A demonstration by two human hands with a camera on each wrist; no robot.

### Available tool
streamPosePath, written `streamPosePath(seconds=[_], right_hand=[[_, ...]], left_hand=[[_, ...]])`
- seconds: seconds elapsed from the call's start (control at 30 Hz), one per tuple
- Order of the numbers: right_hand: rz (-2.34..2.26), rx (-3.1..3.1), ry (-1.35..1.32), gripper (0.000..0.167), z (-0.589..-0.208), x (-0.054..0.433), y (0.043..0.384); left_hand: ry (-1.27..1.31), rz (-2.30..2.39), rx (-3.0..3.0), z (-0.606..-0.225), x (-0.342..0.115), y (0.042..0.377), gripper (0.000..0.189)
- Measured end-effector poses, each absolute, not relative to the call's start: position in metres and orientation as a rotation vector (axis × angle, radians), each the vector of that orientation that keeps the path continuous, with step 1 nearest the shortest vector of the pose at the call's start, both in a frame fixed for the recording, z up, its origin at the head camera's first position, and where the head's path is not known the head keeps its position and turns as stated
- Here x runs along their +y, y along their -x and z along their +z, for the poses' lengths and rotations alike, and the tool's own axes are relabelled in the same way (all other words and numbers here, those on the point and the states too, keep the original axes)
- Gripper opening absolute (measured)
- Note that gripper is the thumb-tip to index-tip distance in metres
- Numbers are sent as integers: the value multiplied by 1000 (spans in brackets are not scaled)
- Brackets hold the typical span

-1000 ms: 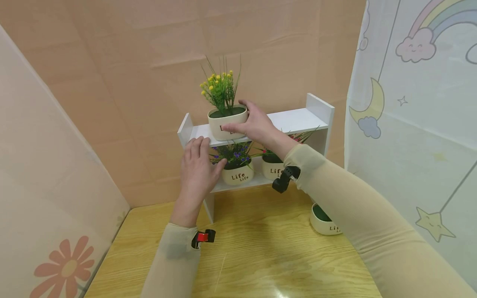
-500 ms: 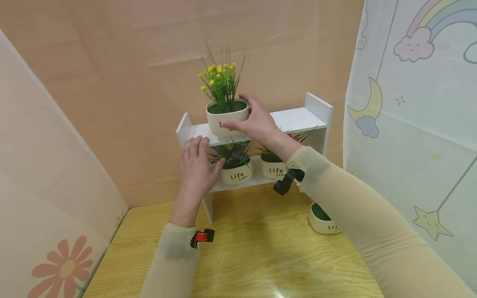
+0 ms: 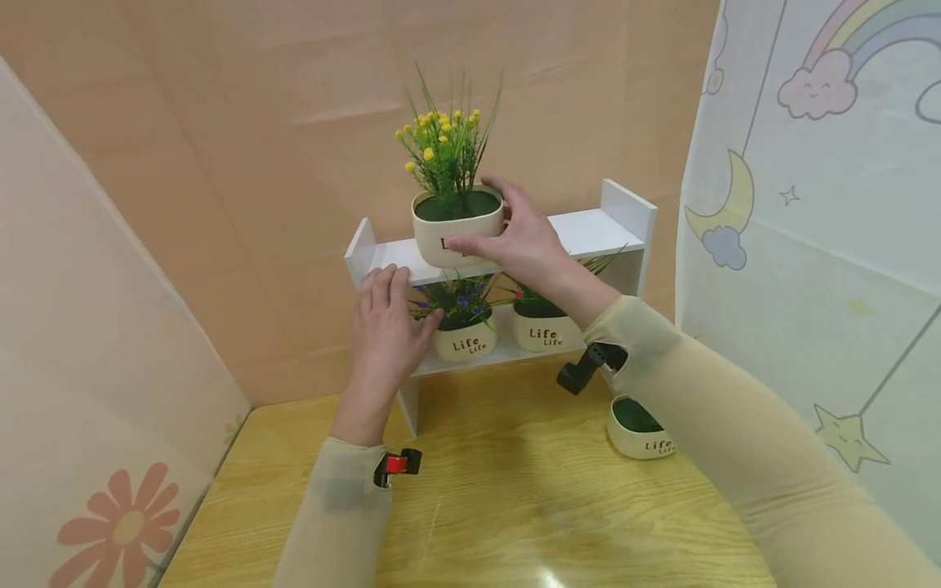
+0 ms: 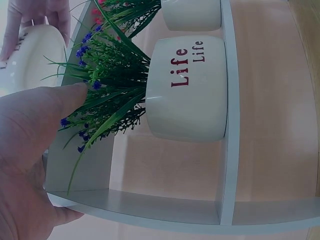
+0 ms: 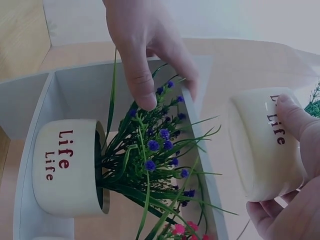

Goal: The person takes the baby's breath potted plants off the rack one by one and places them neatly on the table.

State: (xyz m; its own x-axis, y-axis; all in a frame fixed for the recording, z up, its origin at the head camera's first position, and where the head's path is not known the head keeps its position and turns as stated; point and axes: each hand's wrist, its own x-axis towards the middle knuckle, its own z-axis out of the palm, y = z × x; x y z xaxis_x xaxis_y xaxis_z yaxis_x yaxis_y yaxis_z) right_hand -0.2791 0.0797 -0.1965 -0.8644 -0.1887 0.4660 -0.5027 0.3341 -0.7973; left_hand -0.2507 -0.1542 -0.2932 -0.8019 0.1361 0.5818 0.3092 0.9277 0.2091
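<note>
My right hand (image 3: 532,249) grips the right side of a cream flowerpot (image 3: 434,238) with yellow flowers, thumb across the front lettering and fingers behind. In the right wrist view, a gap shows between this pot (image 5: 252,150) and the top board. My left hand (image 3: 382,335) holds the upper left corner of a white two-tier shelf (image 3: 588,233), fingers over the top board and thumb in front below it. Near that thumb, a matching flowerpot with purple flowers (image 3: 465,345) stands on the lower tier. Beside it stands a flowerpot with red flowers (image 3: 544,333).
Another cream pot (image 3: 635,441) sits on the wooden table (image 3: 500,506) to the right, partly hidden by my right sleeve. An orange cloth (image 3: 220,204) hangs behind the shelf. Patterned white cloths flank both sides. A raised end panel (image 3: 628,211) bounds the top board's right end.
My right hand has raised the yellow-flowered flowerpot and shifted it slightly right. The left hand stays at the shelf's upper left corner.
</note>
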Motion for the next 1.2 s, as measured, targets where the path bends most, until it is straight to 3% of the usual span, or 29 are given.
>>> streamPosePath(seconds=[0.57,1.03,1.2], right_hand=[[1481,-2312,-633,110,-203,100,248],[1553,-2263,-685,97,-218,114,219],[1556,-2288,-677,100,-227,119,209]], left_hand=[[337,-396,-2470,-293,-153,251,85],[306,-408,-2482,-292,-152,253,85],[307,-419,-2490,-294,-153,254,84]])
